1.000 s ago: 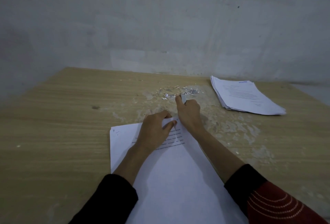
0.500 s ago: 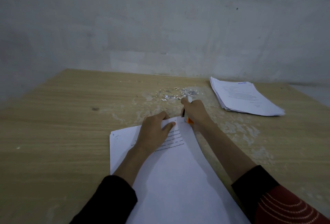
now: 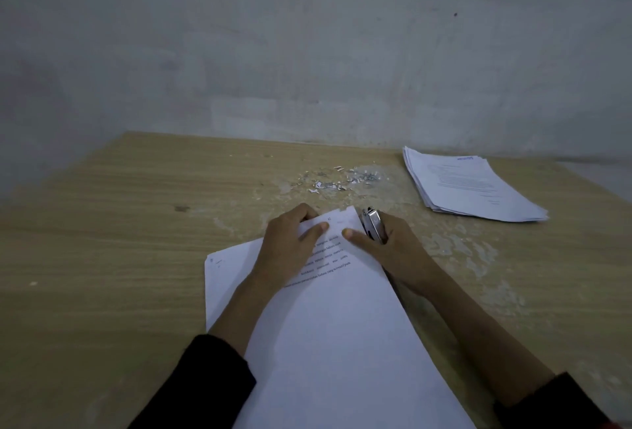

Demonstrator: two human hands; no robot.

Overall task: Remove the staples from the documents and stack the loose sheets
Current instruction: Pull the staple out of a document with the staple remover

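- The right hand (image 3: 393, 247), which was being stretched toward 12 o'clock a second ago over the scatter of pulled staples and paper scraps (image 3: 337, 180), is now being held back beside the top corner of the white printed document (image 3: 342, 343).
- Its grip is being kept curled round a silver metal staple tool (image 3: 372, 228), while its thumb is being laid flat on the top sheet.
- The left hand (image 3: 290, 247) is being kept where it was. The document's top corner is being pinched in its grip, with the thumb on top and the fingers curled over the far edge.
- From this return, a staple is being judged as just dropped on the scatter, so the corner is probably free and the sheets are being readied for parting. Whether another staple is being left in the corner cannot be told.
- The document is being held at the centre and running down to 6 o'clock, skewed over a plain white under-sheet (image 3: 222, 268) that is showing toward 9 o'clock.
- The stack of loose white sheets (image 3: 472, 185) is being kept at 2 o'clock, well apart from both hands.
- Everything is being carried by a pale wooden counter (image 3: 102, 240), whose surface is being shown worn into whitish patches around the scatter and toward 3 o'clock.
- The far edge is being closed off by a bare grey plastered wall (image 3: 307, 52), and the room is being dimly lit.
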